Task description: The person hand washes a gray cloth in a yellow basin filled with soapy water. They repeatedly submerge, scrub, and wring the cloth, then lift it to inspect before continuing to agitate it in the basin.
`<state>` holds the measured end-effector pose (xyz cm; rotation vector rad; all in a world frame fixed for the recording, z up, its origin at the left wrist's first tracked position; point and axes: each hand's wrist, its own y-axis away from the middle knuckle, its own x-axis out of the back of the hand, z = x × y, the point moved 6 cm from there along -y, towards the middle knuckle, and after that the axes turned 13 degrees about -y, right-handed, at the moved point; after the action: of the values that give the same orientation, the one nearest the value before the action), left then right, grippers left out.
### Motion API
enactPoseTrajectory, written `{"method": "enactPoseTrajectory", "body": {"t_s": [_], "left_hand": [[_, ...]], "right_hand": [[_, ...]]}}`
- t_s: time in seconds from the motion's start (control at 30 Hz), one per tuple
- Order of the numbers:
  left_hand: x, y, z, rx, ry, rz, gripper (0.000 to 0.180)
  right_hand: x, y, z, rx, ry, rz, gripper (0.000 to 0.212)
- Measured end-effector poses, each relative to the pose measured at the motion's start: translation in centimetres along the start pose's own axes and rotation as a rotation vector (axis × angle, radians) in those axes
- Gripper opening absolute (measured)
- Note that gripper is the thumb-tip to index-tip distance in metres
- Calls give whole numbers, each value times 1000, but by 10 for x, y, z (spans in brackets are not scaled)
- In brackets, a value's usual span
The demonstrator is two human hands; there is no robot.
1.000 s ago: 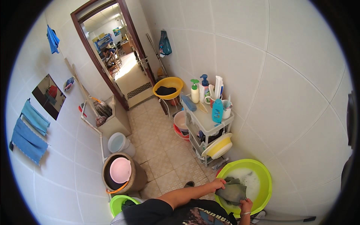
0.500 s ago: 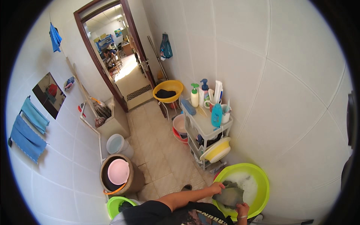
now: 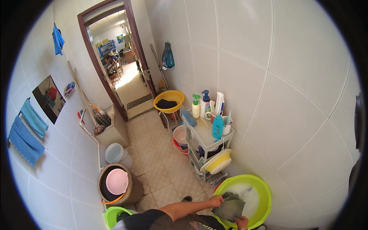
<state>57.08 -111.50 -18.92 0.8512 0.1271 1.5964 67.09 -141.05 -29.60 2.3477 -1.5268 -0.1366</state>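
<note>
When handling the grey-green cloth [image 3: 231, 210], expect softness, droop and, if soaked as seems likely, a fair weight of water. Seen spread out in the left part of a lime basin [image 3: 266, 199], flatter toward the near side and bunched at the far end. Cannot tell how much lies under water. Pinched at the upper left edge by the left grip [image 3: 217, 201], closed on a small fold. Pinched again at the lower right by the right grip [image 3: 242, 222], also closed on the edge, though partly cropped below. Probably slick with soap; best taken by edges or corners, firmly, with support at two places rather than one. Unlikely to break, but perhaps apt to sag or slide if held at a single point. To the right of the cloth, note white suds [image 3: 251, 196]. Beyond the basin, find a rack [image 3: 203, 133] with a yellow-white bowl [image 3: 216, 162] hung on its side and a teal bottle [image 3: 217, 127] on top. Across the floor [image 3: 161, 168], to the left, notice a pink bowl [image 3: 117, 181] at the mouth of a brown vat [image 3: 134, 190], just beside a white bucket [image 3: 125, 158].
</note>
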Motion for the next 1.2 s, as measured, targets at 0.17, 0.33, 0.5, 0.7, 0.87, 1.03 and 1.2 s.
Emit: {"method": "enactPoseTrajectory", "body": {"t_s": [0.17, 0.33, 0.5, 0.7, 0.87, 1.03, 1.2], "left_hand": [[5, 10, -19, 3, -70, 4, 34], [0, 25, 15, -155, -115, 116, 34], [2, 27, 16, -298, -296, 228, 20], [40, 3, 75, -828, -87, 265, 26], [14, -5, 75, -180, 500, -430, 19], [-12, -66, 99, -138, 404, 106, 29], [-56, -103, 76, -376, -345, 173, 39]], "right_hand": [[-23, 16, -1, -220, -122, -37, 32], [-7, 15, -35, 103, -64, 45, 30], [-40, 47, -151, 294, -170, 49, 35], [-37, 40, -212, 55, -355, -199, 29], [-41, 31, -186, -482, -592, -278, 9], [-3, -35, -120, -221, -810, 140, 28], [-12, -76, -76, -126, -585, 439, 40]]}}
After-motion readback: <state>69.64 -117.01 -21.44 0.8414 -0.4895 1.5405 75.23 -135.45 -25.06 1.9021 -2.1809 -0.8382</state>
